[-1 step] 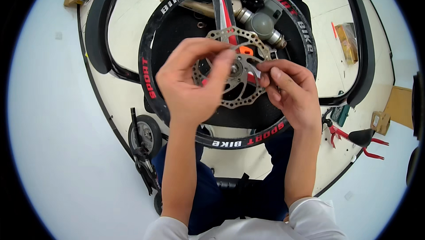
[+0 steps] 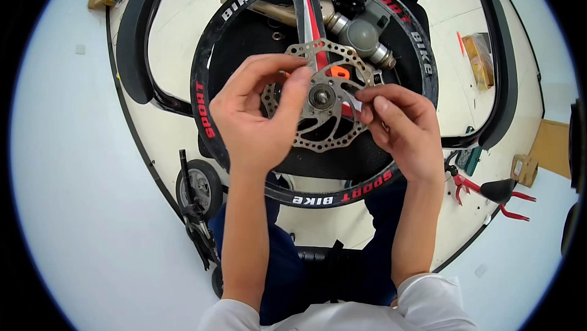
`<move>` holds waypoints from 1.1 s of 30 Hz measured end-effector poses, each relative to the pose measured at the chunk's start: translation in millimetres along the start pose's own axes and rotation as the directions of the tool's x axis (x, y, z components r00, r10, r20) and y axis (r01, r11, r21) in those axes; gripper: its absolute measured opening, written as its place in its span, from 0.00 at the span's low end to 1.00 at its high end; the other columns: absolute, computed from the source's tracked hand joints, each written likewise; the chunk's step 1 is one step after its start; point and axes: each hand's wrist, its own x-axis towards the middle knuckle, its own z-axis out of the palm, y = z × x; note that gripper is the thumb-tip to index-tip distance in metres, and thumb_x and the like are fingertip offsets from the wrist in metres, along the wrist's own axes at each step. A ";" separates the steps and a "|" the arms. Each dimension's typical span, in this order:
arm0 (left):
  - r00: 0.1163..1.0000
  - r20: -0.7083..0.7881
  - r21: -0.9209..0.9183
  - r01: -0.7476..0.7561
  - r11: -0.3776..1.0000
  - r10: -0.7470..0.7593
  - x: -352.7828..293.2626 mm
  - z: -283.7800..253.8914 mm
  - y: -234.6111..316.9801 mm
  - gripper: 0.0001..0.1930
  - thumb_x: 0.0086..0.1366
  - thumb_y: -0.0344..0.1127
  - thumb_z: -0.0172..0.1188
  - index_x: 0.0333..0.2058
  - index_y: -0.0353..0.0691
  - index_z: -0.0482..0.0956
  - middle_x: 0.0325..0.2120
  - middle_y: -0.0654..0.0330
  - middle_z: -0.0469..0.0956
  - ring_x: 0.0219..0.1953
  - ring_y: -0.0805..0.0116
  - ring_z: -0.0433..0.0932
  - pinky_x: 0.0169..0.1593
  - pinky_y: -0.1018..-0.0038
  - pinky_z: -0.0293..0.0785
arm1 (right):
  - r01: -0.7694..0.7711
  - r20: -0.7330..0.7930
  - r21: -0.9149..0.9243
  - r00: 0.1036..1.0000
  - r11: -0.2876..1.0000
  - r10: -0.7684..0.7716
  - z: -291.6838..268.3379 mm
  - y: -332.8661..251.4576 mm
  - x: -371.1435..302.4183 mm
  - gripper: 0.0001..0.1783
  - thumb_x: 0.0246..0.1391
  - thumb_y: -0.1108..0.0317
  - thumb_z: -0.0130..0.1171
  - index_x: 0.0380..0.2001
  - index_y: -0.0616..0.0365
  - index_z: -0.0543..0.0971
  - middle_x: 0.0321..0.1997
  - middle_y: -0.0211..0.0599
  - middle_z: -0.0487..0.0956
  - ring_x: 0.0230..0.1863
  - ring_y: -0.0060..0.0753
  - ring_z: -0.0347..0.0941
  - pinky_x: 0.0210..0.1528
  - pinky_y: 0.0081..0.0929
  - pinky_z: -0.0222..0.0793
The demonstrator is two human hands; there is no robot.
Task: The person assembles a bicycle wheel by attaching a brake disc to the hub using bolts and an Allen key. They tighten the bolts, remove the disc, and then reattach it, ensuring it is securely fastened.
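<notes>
Head view: metal brake disc (image 2: 335,106) at the centre of the frame, on a black wheel (image 2: 321,201) above a seat (image 2: 315,166); left hand (image 2: 254,114), left of centre, thumb and fingertips close together over the disc; right hand (image 2: 411,129), right of centre, fingers bent at its right edge; whether either grips anything cannot be told

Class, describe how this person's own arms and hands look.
The left hand and right hand are both ungloved; no watch or bracelet shows. The forearms are bare below plain whitish sleeves that end near the elbows.
</notes>
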 end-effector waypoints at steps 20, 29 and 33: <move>0.919 -0.047 0.676 0.318 0.665 -0.392 7.2 -63.5 -36.5 0.06 0.58 0.27 0.66 0.34 0.31 0.85 0.23 0.60 0.82 0.24 0.79 0.77 0.31 0.80 0.73 | 0.107 0.079 -0.892 0.994 0.440 -0.081 -1.1 54.4 -24.4 0.09 0.50 0.80 0.62 0.37 0.66 0.82 0.41 0.51 0.80 0.42 0.57 0.78 0.48 0.44 0.74; 0.979 0.192 0.069 0.051 0.996 -0.064 3.0 -41.3 36.3 0.07 0.57 0.21 0.67 0.36 0.29 0.83 0.30 0.57 0.81 0.30 0.76 0.79 0.36 0.81 0.77 | -0.242 0.005 0.229 0.969 0.943 0.247 -11.7 50.8 -37.3 0.13 0.64 0.72 0.56 0.44 0.74 0.79 0.38 0.53 0.82 0.33 0.38 0.82 0.33 0.28 0.80; 0.767 0.621 0.239 0.010 0.971 -0.161 -10.6 0.2 47.2 0.11 0.48 0.22 0.69 0.33 0.33 0.84 0.30 0.57 0.82 0.30 0.73 0.78 0.36 0.75 0.75 | -0.267 0.052 0.612 0.953 0.744 0.299 0.2 61.5 -34.2 0.24 0.70 0.58 0.44 0.48 0.73 0.77 0.46 0.56 0.80 0.44 0.50 0.80 0.49 0.41 0.76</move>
